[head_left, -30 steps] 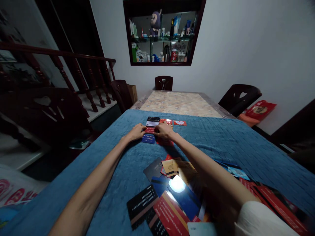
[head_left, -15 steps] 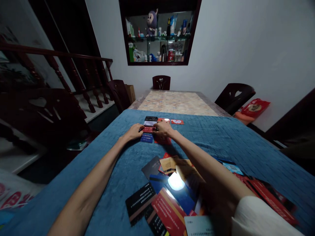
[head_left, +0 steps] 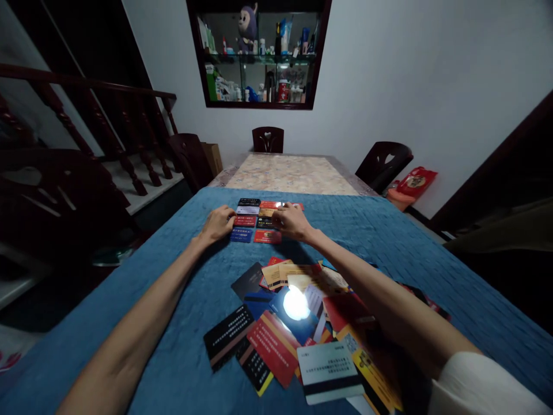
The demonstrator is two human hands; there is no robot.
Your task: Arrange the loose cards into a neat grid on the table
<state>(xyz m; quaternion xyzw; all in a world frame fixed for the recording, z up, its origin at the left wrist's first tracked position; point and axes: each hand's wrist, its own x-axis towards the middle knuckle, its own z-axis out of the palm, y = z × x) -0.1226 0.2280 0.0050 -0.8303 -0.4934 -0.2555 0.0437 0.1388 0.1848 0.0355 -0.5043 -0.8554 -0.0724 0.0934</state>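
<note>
Two neat columns of flat cards lie on the blue cloth (head_left: 181, 300). My left hand (head_left: 217, 223) is at the left column, loosely bent fingers touching the left edge of a red card (head_left: 246, 221). Just below that one is a blue card (head_left: 241, 234). My right hand (head_left: 292, 221) reaches over the right column, its bent fingertips on the right end of a black card (head_left: 264, 222). An orange-red card (head_left: 266, 236) lies below the black one. Above are a white card (head_left: 247, 211) and another black card (head_left: 249, 202). My right fingers partly cover a tan card (head_left: 265, 212).
A loose heap of overlapping cards, among them a red card (head_left: 274, 349) and a pale green card (head_left: 329, 372), spreads nearer to me. Bright glare hides part of it. Chairs (head_left: 268, 139) surround the table (head_left: 294, 173); a glass-shelved cabinet (head_left: 259, 57) is in the wall.
My right hand has shifted off the red card onto the right column, baring the cards there. My left hand has drawn slightly outward. The camera view has turned to the right.
</note>
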